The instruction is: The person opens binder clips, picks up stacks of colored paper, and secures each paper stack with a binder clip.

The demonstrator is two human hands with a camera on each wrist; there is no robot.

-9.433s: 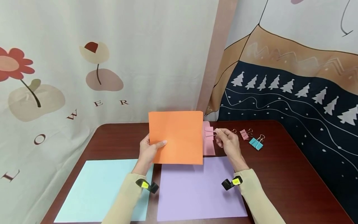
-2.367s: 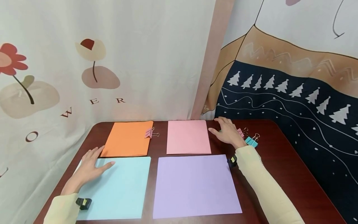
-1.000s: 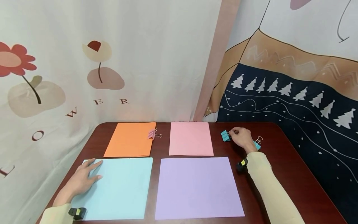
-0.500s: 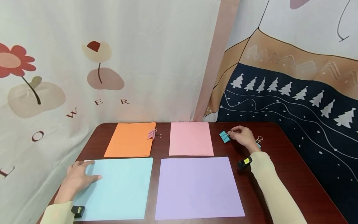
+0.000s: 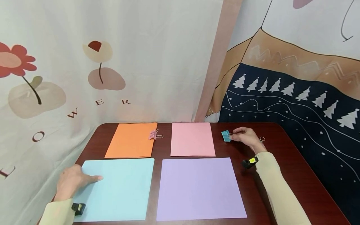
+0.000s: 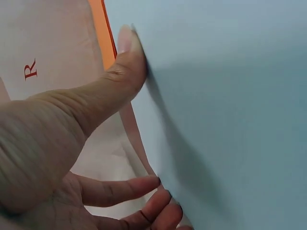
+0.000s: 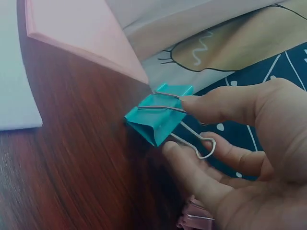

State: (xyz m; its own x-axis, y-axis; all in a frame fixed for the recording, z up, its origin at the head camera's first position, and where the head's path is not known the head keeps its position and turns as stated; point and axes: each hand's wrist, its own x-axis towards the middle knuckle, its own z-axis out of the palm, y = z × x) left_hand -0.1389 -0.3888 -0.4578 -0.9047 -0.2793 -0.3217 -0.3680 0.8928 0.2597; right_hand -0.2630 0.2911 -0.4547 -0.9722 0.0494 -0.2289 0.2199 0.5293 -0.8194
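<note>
My left hand (image 5: 71,180) is at the left edge of the light blue paper (image 5: 121,190). In the left wrist view its thumb lies on the paper's top face, and the bent fingers meet the edge with their tips partly out of sight. At the back right, my right hand (image 5: 247,138) pinches a teal binder clip (image 5: 226,136) by its wire handles. The right wrist view shows the clip (image 7: 158,112) off any paper, thumb on one handle and fingers by the other.
A pink binder clip (image 5: 152,134) sits on the right edge of the orange paper (image 5: 129,140). Pink paper (image 5: 192,139) and purple paper (image 5: 201,189) lie beside it and in front. Another pink clip (image 7: 196,215) shows under my right hand. A wire handle (image 5: 262,139) pokes out behind the wrist.
The orange paper, earlier held up, lies on the table with a pink clip on it. My right hand has taken the teal clip; my left fingers have slid off the light blue paper to its edge.
</note>
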